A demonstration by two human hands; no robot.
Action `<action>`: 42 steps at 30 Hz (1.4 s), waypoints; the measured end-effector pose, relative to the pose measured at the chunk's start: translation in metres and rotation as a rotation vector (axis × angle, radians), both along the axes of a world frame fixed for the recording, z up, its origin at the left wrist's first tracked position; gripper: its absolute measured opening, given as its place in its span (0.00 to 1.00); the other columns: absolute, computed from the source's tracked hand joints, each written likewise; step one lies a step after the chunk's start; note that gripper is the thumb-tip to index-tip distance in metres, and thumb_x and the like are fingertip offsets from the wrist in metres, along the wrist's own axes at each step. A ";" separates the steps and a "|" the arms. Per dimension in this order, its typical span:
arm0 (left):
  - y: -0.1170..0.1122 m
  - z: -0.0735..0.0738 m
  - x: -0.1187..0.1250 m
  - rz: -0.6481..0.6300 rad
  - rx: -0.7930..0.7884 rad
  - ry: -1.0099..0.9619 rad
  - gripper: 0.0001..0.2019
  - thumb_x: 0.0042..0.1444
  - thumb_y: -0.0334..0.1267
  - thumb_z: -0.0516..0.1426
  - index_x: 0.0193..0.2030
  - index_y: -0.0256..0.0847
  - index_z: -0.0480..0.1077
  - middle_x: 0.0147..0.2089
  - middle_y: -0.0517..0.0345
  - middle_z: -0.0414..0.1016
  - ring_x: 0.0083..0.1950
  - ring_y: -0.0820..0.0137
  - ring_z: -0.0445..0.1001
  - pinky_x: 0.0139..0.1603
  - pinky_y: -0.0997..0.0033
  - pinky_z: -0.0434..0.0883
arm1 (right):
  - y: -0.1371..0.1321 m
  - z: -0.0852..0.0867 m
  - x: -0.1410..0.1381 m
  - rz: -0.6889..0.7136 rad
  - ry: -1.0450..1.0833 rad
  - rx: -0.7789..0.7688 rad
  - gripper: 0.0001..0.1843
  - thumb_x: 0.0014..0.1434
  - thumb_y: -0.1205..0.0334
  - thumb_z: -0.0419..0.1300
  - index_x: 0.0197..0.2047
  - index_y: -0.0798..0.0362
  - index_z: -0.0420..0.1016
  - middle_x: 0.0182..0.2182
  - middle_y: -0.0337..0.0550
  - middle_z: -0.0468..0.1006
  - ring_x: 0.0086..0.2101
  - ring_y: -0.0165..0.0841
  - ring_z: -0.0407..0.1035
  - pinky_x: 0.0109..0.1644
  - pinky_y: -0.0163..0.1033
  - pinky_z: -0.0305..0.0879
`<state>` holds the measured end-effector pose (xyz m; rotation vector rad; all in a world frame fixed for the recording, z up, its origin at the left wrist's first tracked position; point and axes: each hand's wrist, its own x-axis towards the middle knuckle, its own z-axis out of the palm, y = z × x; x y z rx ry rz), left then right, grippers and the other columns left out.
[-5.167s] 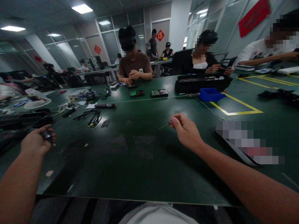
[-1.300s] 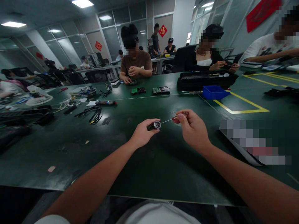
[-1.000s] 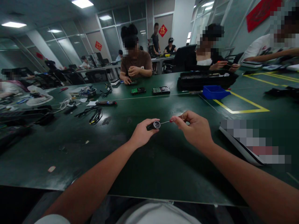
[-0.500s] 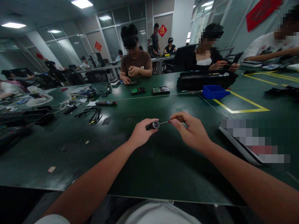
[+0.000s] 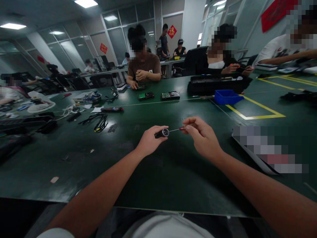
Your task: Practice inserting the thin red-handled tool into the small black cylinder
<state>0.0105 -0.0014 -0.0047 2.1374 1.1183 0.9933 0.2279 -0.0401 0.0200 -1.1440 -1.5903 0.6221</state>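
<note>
Over the green table (image 5: 158,178), my left hand (image 5: 150,142) is closed around a small black cylinder (image 5: 162,133) with a silvery round open end, gripped between thumb and fingers. That end faces right, toward my other hand. My right hand (image 5: 201,135) pinches a screwdriver (image 5: 181,128) by its handle, which has a red collar and is partly hidden by the fingers. The thin metal shaft points left, its tip at the cylinder's round end; how deep it goes in I cannot tell.
Beyond my hands lie two circuit-board devices, one green and black (image 5: 146,96), one silvery (image 5: 170,95). A blue bin (image 5: 227,97) stands by yellow tape. Black cable (image 5: 100,122) lies left, a pale packet (image 5: 262,152) right. Co-workers sit across the table.
My right hand's fingers have shifted and curled differently around the screwdriver handle, showing more of it. My left hand and the cylinder stay in place.
</note>
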 end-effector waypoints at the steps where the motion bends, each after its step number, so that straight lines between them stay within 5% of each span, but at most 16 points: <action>1: 0.000 0.000 0.000 -0.002 0.002 0.002 0.22 0.55 0.30 0.65 0.56 0.45 0.74 0.54 0.54 0.77 0.56 0.64 0.73 0.61 0.59 0.66 | 0.001 0.000 0.000 0.007 0.029 -0.016 0.08 0.64 0.59 0.55 0.43 0.51 0.72 0.35 0.43 0.80 0.36 0.37 0.75 0.39 0.43 0.68; 10: -0.001 0.000 0.001 -0.020 -0.009 0.013 0.21 0.54 0.29 0.65 0.55 0.45 0.75 0.54 0.54 0.77 0.55 0.63 0.74 0.60 0.59 0.67 | -0.001 0.004 -0.005 0.008 -0.047 -0.032 0.16 0.69 0.50 0.50 0.38 0.50 0.72 0.25 0.38 0.73 0.28 0.33 0.69 0.34 0.41 0.64; 15: -0.002 0.002 0.001 0.001 -0.008 0.013 0.22 0.55 0.31 0.64 0.57 0.47 0.74 0.55 0.54 0.77 0.57 0.62 0.73 0.62 0.57 0.66 | 0.002 0.000 -0.005 -0.017 0.138 -0.043 0.07 0.65 0.56 0.56 0.40 0.49 0.70 0.32 0.40 0.77 0.33 0.35 0.73 0.39 0.43 0.69; 20: -0.002 0.003 0.000 0.022 -0.009 0.002 0.22 0.55 0.30 0.64 0.57 0.45 0.74 0.55 0.54 0.76 0.57 0.63 0.73 0.62 0.58 0.66 | 0.007 -0.004 -0.004 0.012 0.234 -0.088 0.12 0.63 0.50 0.59 0.40 0.50 0.75 0.34 0.42 0.79 0.36 0.36 0.75 0.45 0.47 0.71; 29: -0.002 0.003 0.001 -0.080 0.044 0.043 0.22 0.56 0.29 0.64 0.58 0.47 0.74 0.56 0.54 0.77 0.58 0.63 0.73 0.63 0.56 0.66 | 0.026 -0.009 0.006 0.077 0.646 -0.351 0.12 0.59 0.51 0.61 0.31 0.50 0.73 0.25 0.39 0.73 0.27 0.34 0.70 0.40 0.47 0.75; 35: -0.002 0.003 0.001 -0.068 0.044 0.036 0.23 0.56 0.31 0.64 0.59 0.47 0.73 0.55 0.54 0.77 0.57 0.63 0.73 0.61 0.58 0.67 | 0.022 -0.013 0.006 -0.020 0.380 -0.108 0.14 0.63 0.48 0.59 0.37 0.50 0.75 0.31 0.41 0.78 0.32 0.35 0.73 0.41 0.46 0.72; 42: -0.004 0.004 0.001 -0.042 0.020 0.042 0.23 0.56 0.32 0.64 0.59 0.47 0.73 0.54 0.54 0.77 0.55 0.63 0.74 0.59 0.59 0.68 | 0.010 0.000 0.004 -0.045 0.115 -0.032 0.15 0.65 0.48 0.57 0.40 0.50 0.76 0.32 0.43 0.81 0.33 0.37 0.76 0.40 0.45 0.71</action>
